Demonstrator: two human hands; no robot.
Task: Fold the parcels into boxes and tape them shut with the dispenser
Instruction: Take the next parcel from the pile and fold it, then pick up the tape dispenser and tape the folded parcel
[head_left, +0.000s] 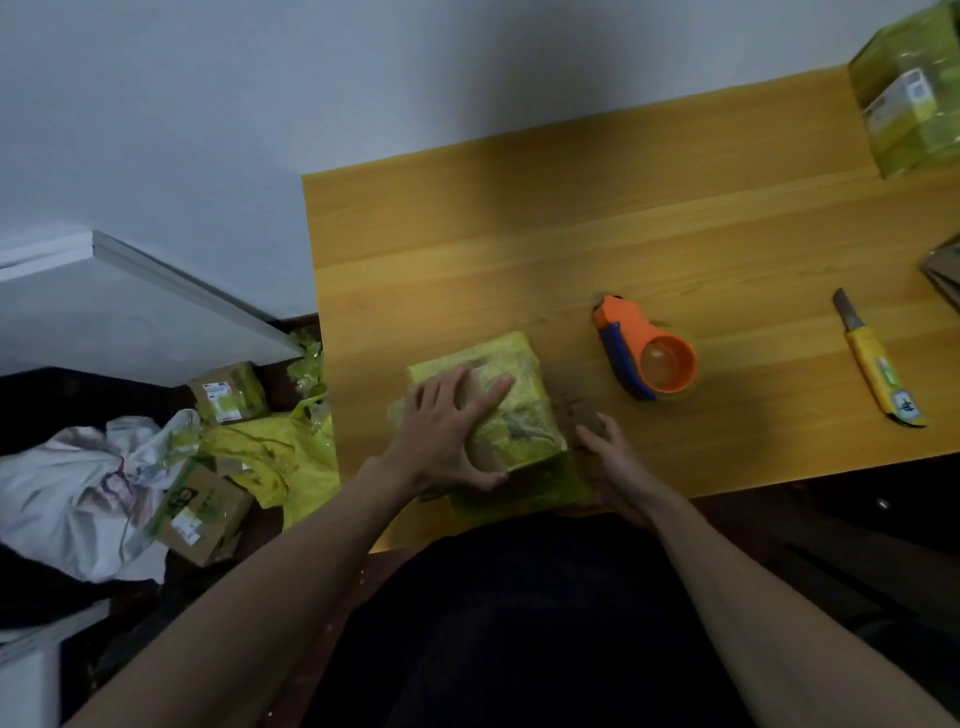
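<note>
Two hands work one box (498, 415) at the table's (571, 234) near edge. The left hand (447, 431) lies spread flat on its top; the right hand (613, 457) holds the brown flap (576, 400) at its side, fingers half hidden. Folding seems under way. Next, likely close that flap, then reach for the dispenser (644, 353), untouched just right.

bare forearms (291, 566), no sleeves in view; dark clothing (519, 623) over the torso
</note>
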